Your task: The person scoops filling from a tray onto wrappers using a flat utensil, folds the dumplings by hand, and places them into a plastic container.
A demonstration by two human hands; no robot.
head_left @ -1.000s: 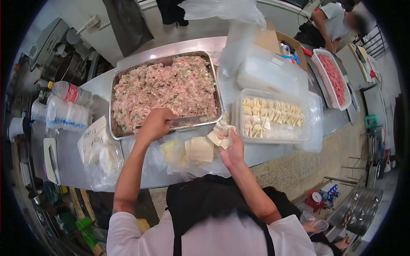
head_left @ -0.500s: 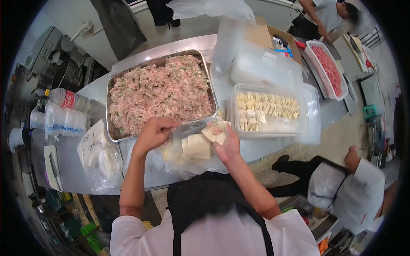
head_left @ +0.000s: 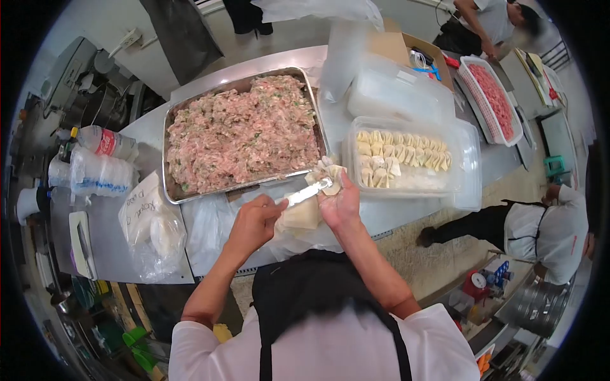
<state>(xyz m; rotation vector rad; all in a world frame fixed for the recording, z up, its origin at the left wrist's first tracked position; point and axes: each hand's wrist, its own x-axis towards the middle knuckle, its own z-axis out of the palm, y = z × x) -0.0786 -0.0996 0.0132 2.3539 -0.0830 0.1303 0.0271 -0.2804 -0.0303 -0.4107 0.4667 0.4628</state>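
My left hand [head_left: 255,223] is closed around the handle of a flat, shiny spreading knife [head_left: 306,192], whose tip touches a dumpling wrapper [head_left: 333,173]. That wrapper, partly folded up, sits in the fingers of my right hand [head_left: 341,202]. How much filling is inside is hard to see. Below the knife lies a stack of pale wrappers [head_left: 300,217] on plastic, partly covered by my left hand. Beyond my hands, a large metal tray [head_left: 244,190] is full of minced meat with green bits [head_left: 244,136]. Folded dumplings [head_left: 403,152] stand in rows in a clear plastic container [head_left: 413,187] on the right.
Clear lids [head_left: 400,89] and a cardboard box [head_left: 413,47] stand behind the container. A white basket of minced meat [head_left: 489,95] is at the far right. Bottles [head_left: 105,143] and a plastic bag [head_left: 152,228] occupy the left side. Two co-workers [head_left: 549,228] are on the right.
My left hand has come from the tray's near edge toward me and right, bringing the knife onto the wrapper. The wrapper, flatter before, is now more folded. A co-worker at right has shifted away.
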